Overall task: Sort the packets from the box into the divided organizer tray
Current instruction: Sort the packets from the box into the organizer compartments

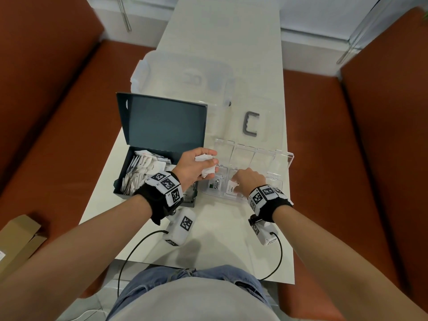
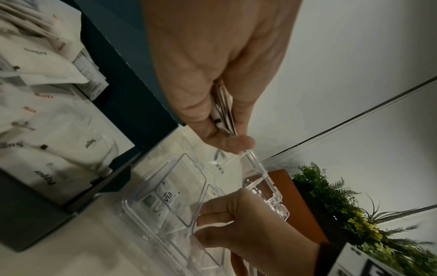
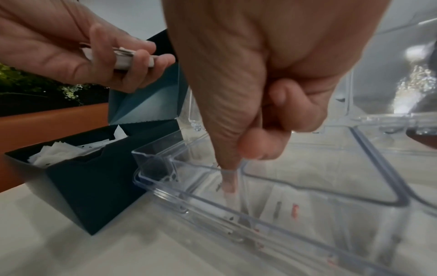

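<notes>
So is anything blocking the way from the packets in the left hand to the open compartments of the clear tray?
Nothing visible does. The left hand holds its packets just over the organizer tray, whose lid stands open. Only the right hand is there, fingers down in a near compartment; the far compartments look free.

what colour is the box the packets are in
Dark teal-blue box, clearest in the head view.

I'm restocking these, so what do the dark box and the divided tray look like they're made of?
The box looks like matte dark teal cardboard: folded flaps, creased lid. The organizer tray looks like clear glossy hard plastic: the table shows through, and its edges glint.
</notes>
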